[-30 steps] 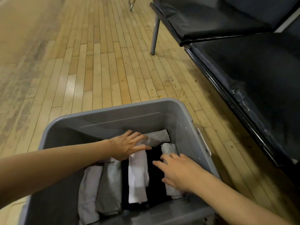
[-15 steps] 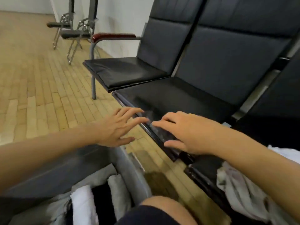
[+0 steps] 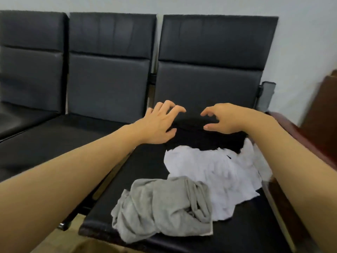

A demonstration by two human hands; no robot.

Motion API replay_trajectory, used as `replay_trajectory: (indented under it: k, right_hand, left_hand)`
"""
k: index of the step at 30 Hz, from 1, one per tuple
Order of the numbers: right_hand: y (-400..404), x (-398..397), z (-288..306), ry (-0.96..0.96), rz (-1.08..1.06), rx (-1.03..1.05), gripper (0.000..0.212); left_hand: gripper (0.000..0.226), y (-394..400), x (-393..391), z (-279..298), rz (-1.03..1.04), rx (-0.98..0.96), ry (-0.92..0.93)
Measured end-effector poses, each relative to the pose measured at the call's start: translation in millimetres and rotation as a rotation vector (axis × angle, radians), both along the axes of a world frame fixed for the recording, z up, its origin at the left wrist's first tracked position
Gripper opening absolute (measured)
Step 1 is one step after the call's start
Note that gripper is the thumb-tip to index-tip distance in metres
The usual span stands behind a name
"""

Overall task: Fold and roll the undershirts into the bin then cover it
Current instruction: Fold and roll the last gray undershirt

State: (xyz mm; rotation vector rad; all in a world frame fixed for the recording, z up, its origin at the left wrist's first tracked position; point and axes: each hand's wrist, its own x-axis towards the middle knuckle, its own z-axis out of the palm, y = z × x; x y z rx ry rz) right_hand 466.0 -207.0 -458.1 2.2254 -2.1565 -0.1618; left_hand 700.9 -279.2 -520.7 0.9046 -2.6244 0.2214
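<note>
Undershirts lie heaped on the black seat (image 3: 145, 161): black undershirt (image 3: 204, 139) at the seat's back, white undershirt (image 3: 215, 172) mid-seat, grey undershirt (image 3: 164, 207) at its front edge. We hold left hand (image 3: 156, 125) and right hand (image 3: 222, 119) apart, fingers hooked, empty, over the black one. Risk: black-on-black contrast may cause a partial grab; dragging could pull the grey one off the edge.

Legible text, labels, brands, numbers, signs: none. Seats, garments and wall carry no readable marking in this view.
</note>
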Motion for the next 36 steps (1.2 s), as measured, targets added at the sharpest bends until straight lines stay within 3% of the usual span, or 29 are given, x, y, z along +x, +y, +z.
replay_trajectory:
  k: [2, 6, 10, 15, 19, 24, 29, 36]
  right_hand:
    - [6, -29, -13, 0.024, -0.044, 0.071, 0.056]
    - [13, -63, -44, 0.026, -0.1, 0.172, 0.055]
    - [15, -67, -71, 0.004, -0.032, 0.219, 0.048]
    - [27, -34, -79, -0.085, 0.081, 0.274, 0.036]
    - [45, 5, -86, -0.09, 0.154, 0.471, 0.051]
    - [47, 34, -106, 0.025, 0.205, 0.516, 0.05]
    - [42, 39, -100, 0.006, 0.25, 0.383, 0.011]
    - [41, -2, -7, -0.207, 0.16, -0.12, 0.01]
  left_hand:
    - [0.06, 4, -31, -21, -0.051, 0.094, -0.009]
    - [0.063, 15, -52, -65, -0.153, 0.141, -0.239]
    - [0.069, 22, -51, -72, -0.205, 0.281, -0.322]
    - [0.071, 28, -30, -64, -0.144, 0.458, -0.432]
    - [0.083, 28, -14, -64, -0.104, 0.61, -0.618]
    - [0.064, 33, -16, -75, -0.103, 0.602, -0.679]
    - [0.02, 31, -15, -69, -0.209, 0.535, -0.524]
    - [0.02, -2, -2, 7, -0.215, 0.396, -0.103]
